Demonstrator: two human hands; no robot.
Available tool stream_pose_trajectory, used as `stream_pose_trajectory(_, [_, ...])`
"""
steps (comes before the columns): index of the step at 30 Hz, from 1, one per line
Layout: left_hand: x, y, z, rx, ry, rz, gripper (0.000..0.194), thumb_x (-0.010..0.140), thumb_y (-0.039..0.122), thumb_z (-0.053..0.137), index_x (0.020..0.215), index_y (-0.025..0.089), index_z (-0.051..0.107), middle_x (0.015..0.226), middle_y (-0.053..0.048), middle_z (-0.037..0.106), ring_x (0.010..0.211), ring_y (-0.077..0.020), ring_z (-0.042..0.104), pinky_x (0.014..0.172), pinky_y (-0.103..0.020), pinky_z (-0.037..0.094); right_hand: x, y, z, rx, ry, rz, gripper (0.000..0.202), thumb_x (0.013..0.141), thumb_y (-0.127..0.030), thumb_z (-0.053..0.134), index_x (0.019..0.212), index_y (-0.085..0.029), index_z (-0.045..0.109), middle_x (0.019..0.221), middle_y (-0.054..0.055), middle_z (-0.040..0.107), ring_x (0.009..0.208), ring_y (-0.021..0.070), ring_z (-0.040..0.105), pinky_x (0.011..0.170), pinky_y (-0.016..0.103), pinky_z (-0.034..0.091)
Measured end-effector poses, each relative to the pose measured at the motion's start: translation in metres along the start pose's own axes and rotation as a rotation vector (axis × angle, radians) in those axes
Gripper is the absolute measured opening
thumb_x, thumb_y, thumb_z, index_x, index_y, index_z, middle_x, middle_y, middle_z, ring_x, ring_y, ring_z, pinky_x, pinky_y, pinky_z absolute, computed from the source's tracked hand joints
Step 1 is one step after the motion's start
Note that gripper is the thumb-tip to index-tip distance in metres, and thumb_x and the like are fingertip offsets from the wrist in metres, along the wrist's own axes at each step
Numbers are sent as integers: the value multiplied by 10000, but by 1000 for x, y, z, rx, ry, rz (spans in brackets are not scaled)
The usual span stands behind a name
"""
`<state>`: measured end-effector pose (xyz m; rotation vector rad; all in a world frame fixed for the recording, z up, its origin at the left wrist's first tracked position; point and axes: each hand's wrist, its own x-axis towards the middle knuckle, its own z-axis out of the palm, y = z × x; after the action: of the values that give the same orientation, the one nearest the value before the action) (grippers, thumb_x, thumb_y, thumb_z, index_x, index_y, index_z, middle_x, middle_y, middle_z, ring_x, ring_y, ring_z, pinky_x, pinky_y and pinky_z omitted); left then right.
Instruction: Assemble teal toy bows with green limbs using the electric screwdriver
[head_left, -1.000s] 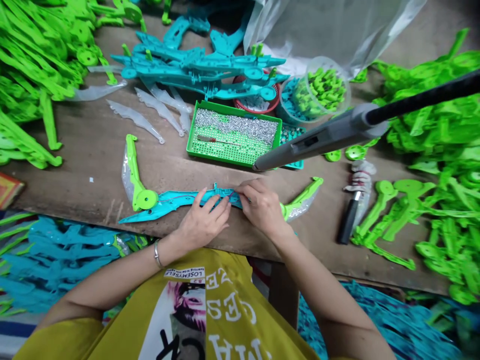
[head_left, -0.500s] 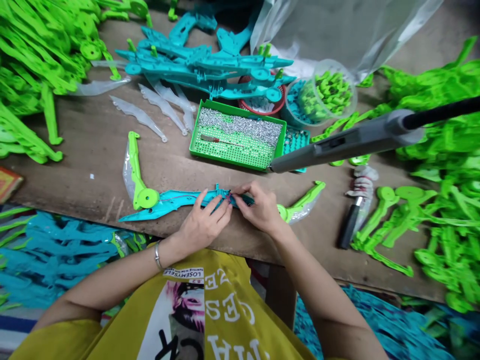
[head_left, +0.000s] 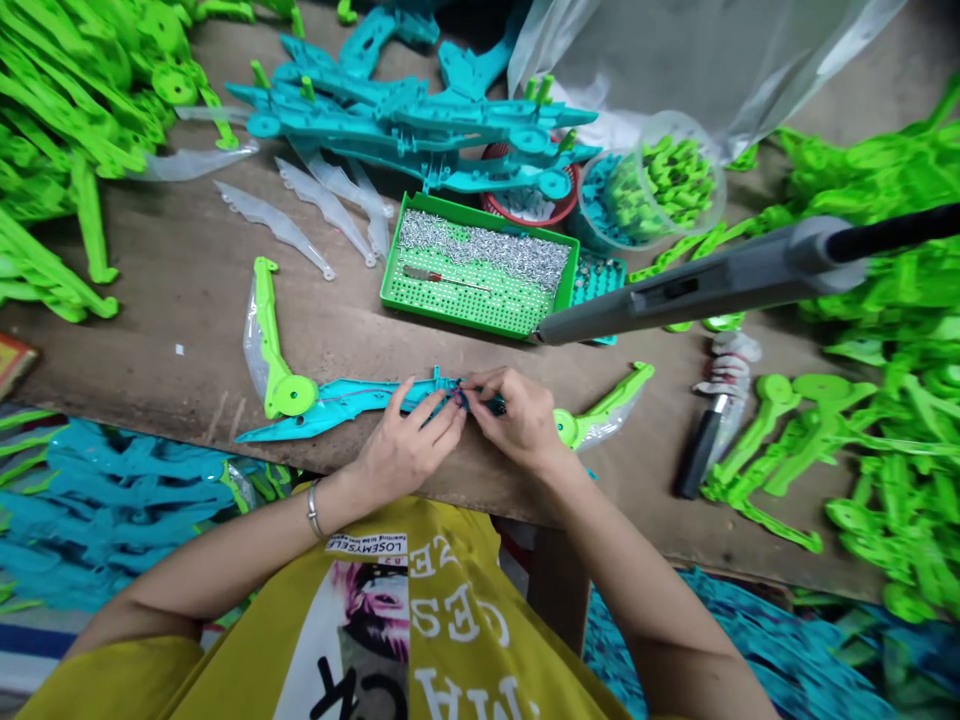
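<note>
Long teal plastic toy bow frame (head_left: 341,402), flat on brown wooden table (head_left: 187,280): pinched mid-length by left hand (head_left: 405,450) and right hand (head_left: 517,420) fingertips

This is a small toy-assembly workshop. A worn wooden table (head_left: 187,290) is heaped with identical green plastic parts (head_left: 67,110) and teal frames (head_left: 405,120), beside a green tray of small metal screws (head_left: 480,265) and a tub of green pieces (head_left: 660,180). A grey powered screwdriver (head_left: 697,285) hangs over the table, and more teal parts (head_left: 97,510) lie piled below its edge.
</note>
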<state>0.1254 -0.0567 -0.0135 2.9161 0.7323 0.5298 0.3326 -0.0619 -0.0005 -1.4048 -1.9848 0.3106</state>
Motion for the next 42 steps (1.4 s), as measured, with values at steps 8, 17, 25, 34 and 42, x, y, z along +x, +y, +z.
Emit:
stream_pose_trajectory(8, [0,0,2,-6,0,-5,335,955,214,536,1276,155,611,1329,-115,652,1231,-275,588,1135,-606,318,-1,1,-5,4,1,37,231,867,-100,587,870,-264,426,858,19,738,788,167,734,659,283,573])
stream_pose_trajectory(17, [5,-3,-3,-47,-34,-15,362,949,264,566,1288,143,605,1333,-119,646,1213,-270,584,1115,-534,387,-2,2,-19,-64,-93,-66,252,843,-46,541,1009,-237,546,853,43,663,807,187,677,703,308,570])
stream_pose_trajectory(25, [7,-4,-9,-40,-72,-19,374,960,297,554,1292,129,591,1297,-109,662,1217,-257,568,1139,-520,362,-2,3,-23,-176,-196,-136,216,910,-103,494,979,-195,677,867,85,576,831,200,581,704,328,549])
stream_pose_trajectory(34, [13,-5,-13,-97,-99,-13,362,947,289,571,1267,122,602,1389,-124,604,1261,-264,534,1162,-536,328,-3,9,-24,-254,-276,-186,252,961,-152,463,969,-237,700,856,79,592,858,204,583,754,347,544])
stream_pose_trajectory(42, [6,-1,-7,45,-96,38,342,984,231,487,1296,133,589,1419,-118,582,1293,-284,526,1153,-607,328,-4,4,-11,-100,-82,-39,292,934,-121,510,1121,-260,685,938,69,673,859,178,667,772,315,591])
